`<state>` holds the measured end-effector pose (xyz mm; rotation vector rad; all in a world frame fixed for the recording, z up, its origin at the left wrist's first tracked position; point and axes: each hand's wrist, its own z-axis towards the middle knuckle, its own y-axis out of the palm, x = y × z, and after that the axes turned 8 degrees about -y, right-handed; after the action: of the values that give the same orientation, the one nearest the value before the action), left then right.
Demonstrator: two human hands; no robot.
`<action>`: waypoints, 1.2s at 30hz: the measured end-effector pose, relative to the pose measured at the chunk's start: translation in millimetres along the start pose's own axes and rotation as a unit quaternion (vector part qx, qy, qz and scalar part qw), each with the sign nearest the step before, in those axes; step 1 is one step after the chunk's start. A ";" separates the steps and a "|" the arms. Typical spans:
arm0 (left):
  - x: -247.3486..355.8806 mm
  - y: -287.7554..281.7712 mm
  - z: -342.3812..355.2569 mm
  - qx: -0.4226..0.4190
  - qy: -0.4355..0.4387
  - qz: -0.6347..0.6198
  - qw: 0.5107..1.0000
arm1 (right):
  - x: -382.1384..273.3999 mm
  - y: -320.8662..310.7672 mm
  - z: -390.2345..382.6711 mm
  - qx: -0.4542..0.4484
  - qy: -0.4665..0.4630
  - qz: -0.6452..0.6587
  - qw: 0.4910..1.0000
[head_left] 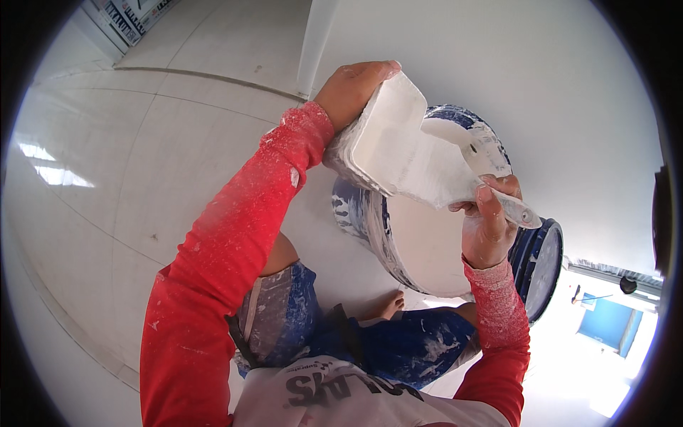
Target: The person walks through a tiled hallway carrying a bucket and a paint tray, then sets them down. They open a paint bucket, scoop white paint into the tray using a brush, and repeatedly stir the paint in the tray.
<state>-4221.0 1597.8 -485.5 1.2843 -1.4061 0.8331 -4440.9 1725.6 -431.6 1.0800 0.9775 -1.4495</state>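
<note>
My left hand grips a flat white tray smeared with white putty, tilted over a blue bucket full of the same white paste. My right hand holds a wide putty knife by its handle, the blade lying across the tray's lower edge. Both arms wear red sleeves dusted white. The bucket's outside is splashed with white.
A blue bucket lid leans beside the bucket at the right. A white wall rises behind, with a corner edge at its left. Pale floor tiles spread left. My bare foot and paint-spattered blue shorts are below.
</note>
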 end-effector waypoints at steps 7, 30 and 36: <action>-0.1 -0.8 0.2 -0.011 -0.004 -0.025 1.000 | -5.1 -18.2 -12.3 0.016 0.017 -0.010 1.000; 6.2 -1.6 -2.8 -0.046 -0.045 -0.049 0.997 | -13.2 -18.2 30.0 -0.371 -0.260 -0.222 0.863; -0.2 -1.7 0.3 -0.026 -0.022 -0.032 0.999 | -12.2 -25.3 26.5 -0.383 -0.257 -0.183 0.868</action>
<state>-4219.4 1597.3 -486.0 1.3089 -1.4046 0.7242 -4468.5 1706.8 -412.2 -0.0850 1.2317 -1.3325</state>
